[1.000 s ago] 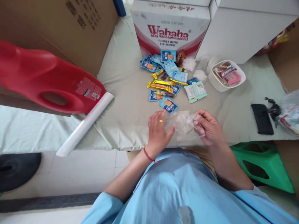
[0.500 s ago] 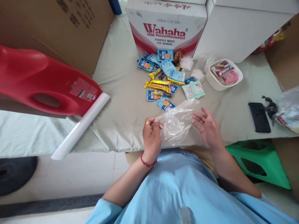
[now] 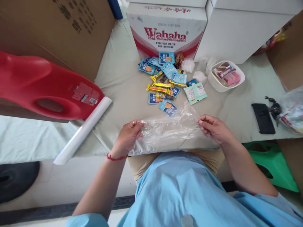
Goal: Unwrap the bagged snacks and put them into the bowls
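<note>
A clear plastic bag point(image 3: 168, 127) is stretched sideways over the front edge of the cloth-covered table. My left hand point(image 3: 129, 134) pinches its left end between thumb and fingers. At the right end, my right hand point(image 3: 213, 127) grips the plastic with curled fingers. Just beyond the bag lies a pile of small snacks: blue packets point(image 3: 168, 107), yellow-wrapped bars point(image 3: 158, 89) and a pale green packet point(image 3: 195, 93). A white tub point(image 3: 226, 76) holding wrapped snacks stands to the right of the pile.
At the left are a red plastic jug point(image 3: 47, 85), a white roll point(image 3: 82, 130) and a cardboard box point(image 3: 71, 34). A Wahaha box point(image 3: 168, 31) stands behind the snacks. A black phone point(image 3: 263, 118) and keys point(image 3: 274, 108) lie right. A green stool point(image 3: 272, 167) is below.
My hands have moved apart, the left one leftward. My right hand has closed on the bag after being open beside it. The bag is now spread wider.
</note>
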`<state>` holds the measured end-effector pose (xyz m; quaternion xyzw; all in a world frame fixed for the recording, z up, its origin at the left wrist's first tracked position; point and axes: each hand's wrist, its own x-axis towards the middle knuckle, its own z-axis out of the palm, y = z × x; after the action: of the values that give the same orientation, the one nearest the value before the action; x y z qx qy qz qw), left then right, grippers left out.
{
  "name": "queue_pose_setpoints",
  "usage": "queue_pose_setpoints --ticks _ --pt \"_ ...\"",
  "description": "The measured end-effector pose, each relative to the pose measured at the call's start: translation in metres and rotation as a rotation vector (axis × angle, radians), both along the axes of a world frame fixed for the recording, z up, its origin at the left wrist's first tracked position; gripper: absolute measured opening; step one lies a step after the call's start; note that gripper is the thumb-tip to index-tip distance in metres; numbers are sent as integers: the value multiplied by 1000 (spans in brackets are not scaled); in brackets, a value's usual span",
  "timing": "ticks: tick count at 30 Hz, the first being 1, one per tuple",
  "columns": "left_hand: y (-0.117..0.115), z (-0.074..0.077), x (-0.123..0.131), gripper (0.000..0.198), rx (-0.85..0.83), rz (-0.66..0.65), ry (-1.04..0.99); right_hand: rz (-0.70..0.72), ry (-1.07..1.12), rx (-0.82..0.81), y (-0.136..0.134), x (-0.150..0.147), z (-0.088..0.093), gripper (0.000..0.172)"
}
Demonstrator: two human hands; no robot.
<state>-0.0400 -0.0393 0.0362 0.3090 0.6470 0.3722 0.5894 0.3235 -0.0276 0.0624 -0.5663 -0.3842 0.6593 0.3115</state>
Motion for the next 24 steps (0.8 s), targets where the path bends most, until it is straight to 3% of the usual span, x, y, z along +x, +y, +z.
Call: queue_pose_setpoints --ticks 3,6,9,11,13,16,20,24 --pt "15 -1 -26 35 35 -68 188 60 -63 -11 3 9 -1 47" --pt "20 11 -29 28 255 107 548 87 -157 40 2 7 -7 47" --pt "7 38 -8 14 538 283 838 90 -222 85 -2 0 -12 46" --pt "-6 52 13 11 723 201 929 94 -254 108 -6 -4 -14 45" --pt "-16 53 32 14 831 -99 904 107 -285 133 -9 -5 -16 43" --pt "-20 29 46 19 754 -481 905 164 -390 207 -15 5 -22 38" --pt "-23 -17 44 35 632 -566 1028 320 -671 365 -21 33 -25 31" --pt "-28 -34 43 59 595 -683 1073 185 -923 633 -25 41 1 26"
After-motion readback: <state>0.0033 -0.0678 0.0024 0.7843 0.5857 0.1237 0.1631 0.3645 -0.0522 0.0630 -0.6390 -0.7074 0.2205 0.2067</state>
